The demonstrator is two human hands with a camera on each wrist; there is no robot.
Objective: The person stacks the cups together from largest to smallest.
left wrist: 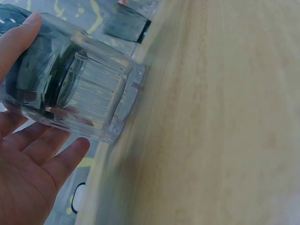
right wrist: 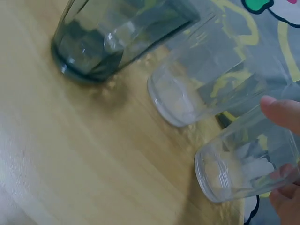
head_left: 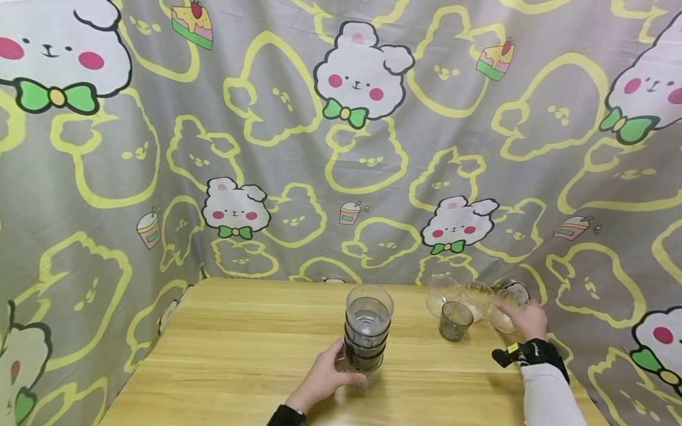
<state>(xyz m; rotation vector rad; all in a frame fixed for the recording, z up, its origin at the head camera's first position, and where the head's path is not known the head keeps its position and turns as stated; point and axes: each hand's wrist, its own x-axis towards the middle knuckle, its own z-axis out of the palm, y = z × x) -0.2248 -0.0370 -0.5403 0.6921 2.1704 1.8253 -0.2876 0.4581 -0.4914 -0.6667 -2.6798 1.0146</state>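
Four separate glasses [head_left: 474, 307] were grouped toward the far right of the table [head_left: 240, 343], well apart from a tall stack of glasses [head_left: 367, 334] nearer the middle. The stack's glasses sat one inside another in a single upright column, a clear one at the top and another at the bottom with dark rims between, presumably nested to stay together in little room. The left hand [head_left: 327, 373] gripped the stack low down, thumb to one side and fingers to the other, a hold that seemed chosen to steady the column near its base; whether that base quite touched the table could not be told. In the group, a smoky glass [head_left: 456, 321] stood nearest the person, in front of a left clear glass [head_left: 442, 296] and a middle clear glass [right wrist: 197, 79]. The right clear glass [right wrist: 246, 164], the outermost, was in the grasp of the right hand [head_left: 527, 319], its thumb and fingers on opposite sides, parted only by the glass itself. Reaching it from the outer side likely kept the fingers off its neighbours
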